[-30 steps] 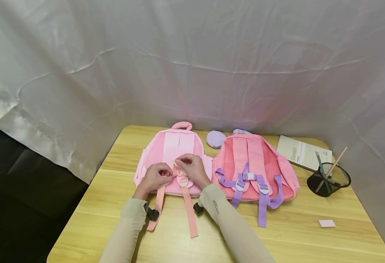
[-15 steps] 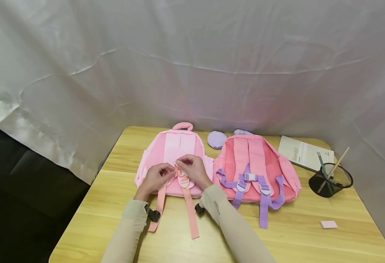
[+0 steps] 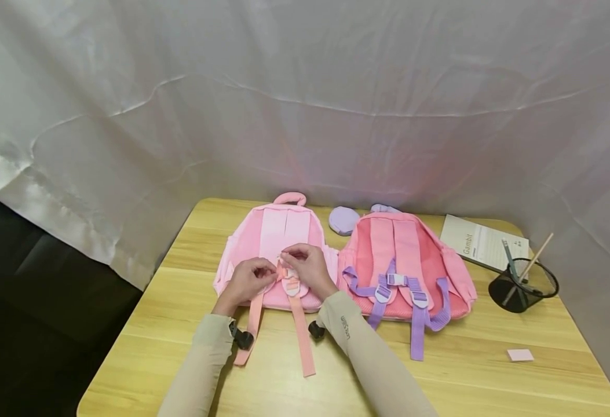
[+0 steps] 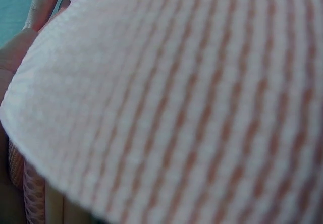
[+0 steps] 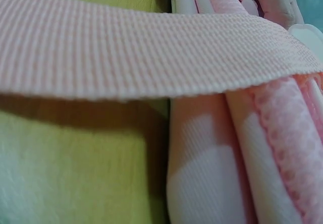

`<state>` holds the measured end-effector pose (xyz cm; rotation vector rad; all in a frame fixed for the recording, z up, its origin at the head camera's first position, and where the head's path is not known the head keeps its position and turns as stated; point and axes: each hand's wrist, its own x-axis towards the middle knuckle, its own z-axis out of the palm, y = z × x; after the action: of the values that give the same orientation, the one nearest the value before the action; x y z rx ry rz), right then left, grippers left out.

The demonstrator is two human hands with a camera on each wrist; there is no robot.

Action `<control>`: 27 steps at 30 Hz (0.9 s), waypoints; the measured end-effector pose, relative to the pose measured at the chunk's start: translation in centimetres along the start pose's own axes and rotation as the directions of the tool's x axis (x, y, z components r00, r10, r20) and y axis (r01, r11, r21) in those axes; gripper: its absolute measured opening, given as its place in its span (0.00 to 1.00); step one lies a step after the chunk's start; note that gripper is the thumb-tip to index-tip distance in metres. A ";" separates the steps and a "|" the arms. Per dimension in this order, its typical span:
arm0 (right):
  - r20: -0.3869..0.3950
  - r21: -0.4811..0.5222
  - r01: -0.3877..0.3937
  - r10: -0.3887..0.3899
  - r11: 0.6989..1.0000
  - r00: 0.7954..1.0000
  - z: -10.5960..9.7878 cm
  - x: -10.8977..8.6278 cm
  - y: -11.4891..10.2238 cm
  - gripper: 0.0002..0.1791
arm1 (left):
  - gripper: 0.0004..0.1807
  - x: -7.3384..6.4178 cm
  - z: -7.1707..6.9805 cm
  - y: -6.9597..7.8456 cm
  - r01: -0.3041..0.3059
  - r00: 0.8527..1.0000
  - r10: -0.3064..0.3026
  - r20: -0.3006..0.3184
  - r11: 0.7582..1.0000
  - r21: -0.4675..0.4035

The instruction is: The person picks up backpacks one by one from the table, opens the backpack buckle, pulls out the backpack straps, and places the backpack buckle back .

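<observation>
A light pink backpack (image 3: 270, 234) lies back side up on the table, its orange straps hanging toward the front edge. Over its lower middle, my left hand (image 3: 249, 280) pinches the short orange chest strap (image 3: 281, 271) between thumb and fingers. My right hand (image 3: 309, 267) pinches the same small strap part from the other side, fingertips close to the left ones. Just below them shows a white adjuster buckle (image 3: 292, 288). The left wrist view is mostly filled by orange webbing (image 4: 192, 103). In the right wrist view, a loose strap (image 5: 126, 52) crosses in front of the backpack's edge.
A coral backpack (image 3: 442, 263) with purple straps lies against the pink one on the right. Behind them is a round lilac pouch (image 3: 343, 221). Farther right stand a notebook (image 3: 484, 243), a black mesh pen cup (image 3: 513, 296) and a small pink card (image 3: 520, 355).
Both hands stay over the same spot with only tiny finger shifts. The right fingertips have edged slightly right, and a bit more orange strap shows between the hands.
</observation>
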<state>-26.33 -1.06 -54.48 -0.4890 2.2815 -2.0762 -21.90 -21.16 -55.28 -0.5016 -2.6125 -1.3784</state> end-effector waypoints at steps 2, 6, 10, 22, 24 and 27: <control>0.002 0.002 0.001 -0.001 1.000 1.000 0.0 0.0 0.0 0.08 | 0.02 0.0 0.0 0.0 -0.001 1.000 0.001 0.002 1.000 0.008; -0.001 -0.015 0.004 -0.004 1.000 1.000 0.0 0.0 -0.1 0.08 | 0.02 0.0 0.0 0.2 0.018 1.000 -0.018 -0.003 0.999 0.029; -0.005 -0.044 0.007 -0.007 0.999 1.000 0.0 0.1 -0.1 0.08 | 0.03 0.1 0.0 0.2 0.044 0.999 -0.044 -0.005 0.999 0.018; 0.026 -0.111 -0.005 0.008 0.994 1.000 0.0 0.2 -0.3 0.07 | 0.11 0.7 -0.1 0.1 0.180 0.981 -0.188 -0.040 0.972 -0.151; 0.039 -0.118 0.000 0.005 0.993 0.999 0.0 0.2 -0.3 0.08 | 0.10 0.8 -0.1 0.2 0.184 0.980 -0.194 -0.041 0.968 -0.170; 0.056 -0.130 0.009 -0.002 0.991 0.998 -0.1 0.2 -0.2 0.09 | 0.09 0.8 0.0 0.1 0.176 0.981 -0.189 -0.044 0.961 -0.212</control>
<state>-26.46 -1.06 -54.28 -0.5513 2.3966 -1.8983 -22.57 -20.98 -54.98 -0.2388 -2.5311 -1.7051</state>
